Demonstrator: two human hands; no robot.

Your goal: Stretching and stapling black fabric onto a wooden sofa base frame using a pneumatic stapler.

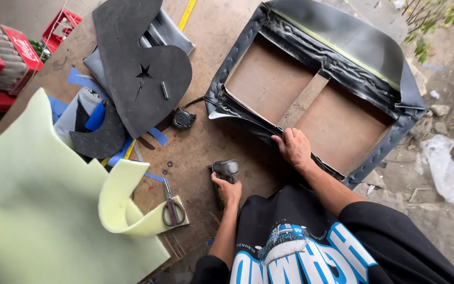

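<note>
Your left hand [228, 190] clenched round stapler [224, 171], resting on bench [206, 147]. Your right hand [293, 148] spread flat, grasping nothing, pressing cover [248, 123] onto seat frame [303, 100] edge, just right of stapler. Scissors [173, 210] on foam [43, 210], left of left hand. Tape measure [183, 119] beyond stapler.

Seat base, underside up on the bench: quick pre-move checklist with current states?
1. Right hand pressing the black cover onto the seat base frame edge: ok.
2. Left hand gripping the staple gun: ok.
3. Gun nose at the cover edge: not ok, still short of it.
4. Fingers clear of the gun's line: ok.
5. Staples loaded: cannot tell.
6. Scissors out of the way on the foam: ok.
</note>
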